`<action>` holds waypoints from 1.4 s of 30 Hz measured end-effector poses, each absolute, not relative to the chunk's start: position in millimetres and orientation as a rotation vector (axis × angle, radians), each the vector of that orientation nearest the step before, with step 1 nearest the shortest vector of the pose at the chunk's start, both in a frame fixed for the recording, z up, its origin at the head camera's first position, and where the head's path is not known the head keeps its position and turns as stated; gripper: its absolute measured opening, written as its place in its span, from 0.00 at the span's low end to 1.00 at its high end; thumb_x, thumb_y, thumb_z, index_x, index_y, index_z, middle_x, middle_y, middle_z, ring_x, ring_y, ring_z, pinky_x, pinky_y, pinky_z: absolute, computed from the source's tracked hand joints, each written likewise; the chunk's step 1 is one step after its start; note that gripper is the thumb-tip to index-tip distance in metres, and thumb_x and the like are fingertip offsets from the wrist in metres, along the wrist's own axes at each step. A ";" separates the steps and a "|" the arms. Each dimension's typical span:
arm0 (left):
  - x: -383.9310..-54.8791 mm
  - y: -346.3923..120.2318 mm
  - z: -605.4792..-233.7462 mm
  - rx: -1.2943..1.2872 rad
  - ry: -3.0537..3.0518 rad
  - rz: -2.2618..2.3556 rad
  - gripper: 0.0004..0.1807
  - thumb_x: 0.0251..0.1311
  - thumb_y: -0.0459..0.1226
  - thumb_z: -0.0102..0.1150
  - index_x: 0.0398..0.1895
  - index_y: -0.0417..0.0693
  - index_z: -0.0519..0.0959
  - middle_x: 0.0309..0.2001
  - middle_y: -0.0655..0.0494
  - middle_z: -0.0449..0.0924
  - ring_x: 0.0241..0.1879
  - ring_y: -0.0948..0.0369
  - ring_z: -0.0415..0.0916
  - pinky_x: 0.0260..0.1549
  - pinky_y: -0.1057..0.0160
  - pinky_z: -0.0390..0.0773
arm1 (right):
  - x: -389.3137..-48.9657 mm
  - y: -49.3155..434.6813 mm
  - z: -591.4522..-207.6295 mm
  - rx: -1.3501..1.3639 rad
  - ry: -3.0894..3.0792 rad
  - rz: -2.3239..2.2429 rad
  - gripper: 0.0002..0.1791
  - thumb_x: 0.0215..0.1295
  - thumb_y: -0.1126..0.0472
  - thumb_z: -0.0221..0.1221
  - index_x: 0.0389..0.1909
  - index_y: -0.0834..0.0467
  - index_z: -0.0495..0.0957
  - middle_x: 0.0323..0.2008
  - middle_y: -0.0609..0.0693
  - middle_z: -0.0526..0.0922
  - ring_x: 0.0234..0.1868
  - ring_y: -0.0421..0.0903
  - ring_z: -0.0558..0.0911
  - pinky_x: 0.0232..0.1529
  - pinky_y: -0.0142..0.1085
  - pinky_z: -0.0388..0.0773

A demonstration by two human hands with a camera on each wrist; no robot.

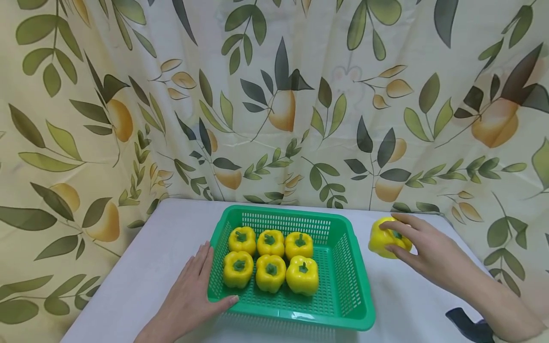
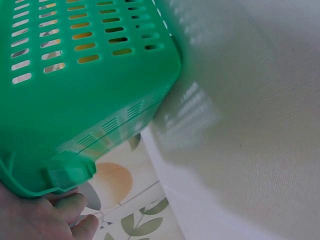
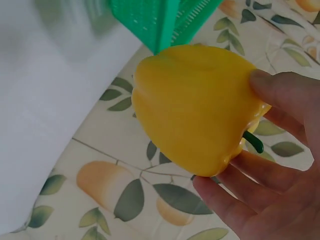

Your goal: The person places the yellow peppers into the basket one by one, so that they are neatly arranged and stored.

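Observation:
Held between thumb and fingers of my right hand point(image 1: 418, 245) is a yellow bell pepper point(image 1: 383, 240), to the right of the green plastic basket point(image 1: 362, 286). In the right wrist view the same bell pepper point(image 3: 195, 105) shows its green stem toward the palm, gripped near the stem end. My left hand point(image 1: 195, 286) lies along the basket's left side, the thumb over its near rim. The left wrist view shows its fingers point(image 2: 75, 207) at the rim from outside. Inside the basket, two rows of yellow bell peppers point(image 1: 270, 274) stand stem up in the left and middle part.
The basket stands on a table with a white cover point(image 1: 141, 267). A curtain point(image 1: 274, 119) printed with leaves and fruit hangs behind and at both sides. A dark strap-like object point(image 1: 467, 324) lies near my right forearm.

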State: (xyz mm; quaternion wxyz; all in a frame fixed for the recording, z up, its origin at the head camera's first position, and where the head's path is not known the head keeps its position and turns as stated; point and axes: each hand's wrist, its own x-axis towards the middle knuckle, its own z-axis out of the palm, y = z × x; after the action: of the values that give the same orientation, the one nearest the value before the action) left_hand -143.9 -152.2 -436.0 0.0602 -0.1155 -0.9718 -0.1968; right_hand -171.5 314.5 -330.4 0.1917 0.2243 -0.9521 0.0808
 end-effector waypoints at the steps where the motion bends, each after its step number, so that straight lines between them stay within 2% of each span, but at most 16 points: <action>1: -144.1 -152.0 -435.5 -0.349 -2.943 -0.597 0.65 0.50 0.73 0.56 0.78 0.36 0.49 0.80 0.41 0.44 0.79 0.46 0.45 0.75 0.42 0.53 | -172.0 312.6 -329.0 0.632 -2.672 0.231 0.29 0.46 0.64 0.76 0.53 0.53 0.81 0.58 0.66 0.76 0.50 0.66 0.80 0.42 0.56 0.84; 6: -144.2 -151.7 -435.1 -0.353 -2.945 -0.597 0.65 0.51 0.73 0.55 0.78 0.35 0.49 0.80 0.41 0.44 0.79 0.46 0.46 0.74 0.41 0.54 | -173.9 301.9 -323.1 0.648 -2.670 0.236 0.28 0.49 0.62 0.75 0.54 0.52 0.81 0.60 0.65 0.75 0.51 0.65 0.80 0.43 0.54 0.85; 12: -144.6 -152.3 -435.0 -0.342 -2.947 -0.621 0.66 0.50 0.74 0.55 0.78 0.35 0.49 0.80 0.41 0.43 0.79 0.46 0.44 0.75 0.41 0.52 | -176.0 291.1 -318.5 0.695 -2.636 0.233 0.28 0.48 0.63 0.75 0.54 0.51 0.80 0.59 0.62 0.76 0.48 0.59 0.82 0.41 0.49 0.86; 19: -144.5 -152.5 -435.4 -0.349 -2.944 -0.606 0.66 0.50 0.74 0.55 0.77 0.35 0.49 0.80 0.41 0.44 0.79 0.46 0.45 0.75 0.41 0.53 | -177.9 277.3 -316.4 0.719 -2.660 0.262 0.27 0.51 0.64 0.74 0.54 0.50 0.80 0.60 0.63 0.76 0.51 0.61 0.81 0.43 0.49 0.86; 28: -144.2 -153.1 -436.8 -0.346 -2.938 -0.605 0.65 0.50 0.71 0.59 0.78 0.35 0.49 0.80 0.42 0.43 0.79 0.47 0.44 0.75 0.42 0.51 | -179.7 262.9 -322.3 0.767 -2.673 0.290 0.25 0.54 0.62 0.73 0.54 0.49 0.81 0.61 0.62 0.76 0.53 0.59 0.81 0.44 0.46 0.86; 36: -144.7 -153.3 -437.0 -0.340 -2.945 -0.612 0.66 0.49 0.73 0.58 0.78 0.35 0.49 0.80 0.42 0.43 0.79 0.47 0.44 0.75 0.41 0.51 | -183.1 250.7 -331.3 0.825 -2.702 0.342 0.25 0.54 0.62 0.73 0.54 0.49 0.80 0.62 0.62 0.75 0.53 0.58 0.82 0.43 0.42 0.87; 42: -144.5 -152.8 -436.4 -0.346 -2.943 -0.611 0.65 0.50 0.72 0.58 0.78 0.36 0.49 0.80 0.43 0.43 0.79 0.47 0.44 0.75 0.41 0.51 | -185.7 243.9 -340.1 0.853 -2.736 0.373 0.25 0.54 0.62 0.73 0.54 0.49 0.80 0.62 0.62 0.76 0.54 0.58 0.82 0.44 0.43 0.87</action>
State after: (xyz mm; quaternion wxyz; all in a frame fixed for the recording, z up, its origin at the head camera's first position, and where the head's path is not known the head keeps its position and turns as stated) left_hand -144.5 -152.8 -436.4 0.0578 -0.1140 -0.9711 -0.2017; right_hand -185.7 243.9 -340.1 0.1254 0.2928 -0.9392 0.1282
